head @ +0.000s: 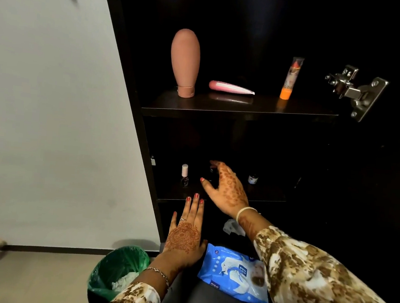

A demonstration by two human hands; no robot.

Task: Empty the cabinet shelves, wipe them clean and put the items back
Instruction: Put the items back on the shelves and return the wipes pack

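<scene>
The dark cabinet has an upper shelf [221,113] carrying an upright brown bottle [185,60] on its cap, a pink tube [231,87] lying flat and an orange-based stick [290,78]. On the lower shelf [267,198] stand a nail polish bottle [184,175] with a pale cap, a small dark bottle partly hidden by my fingers, and a small jar [253,179]. My right hand [227,190] reaches into the lower shelf, fingers spread around that dark bottle; I cannot tell whether it grips it. My left hand [186,232] lies flat and open against the lower cabinet front.
A blue pack of wet wipes [232,272] lies on a dark surface below the shelves. A crumpled white wipe [232,228] sits behind my right wrist. A green-lined bin [116,269] with used wipes stands on the floor at left. A metal door hinge [356,92] juts out at right.
</scene>
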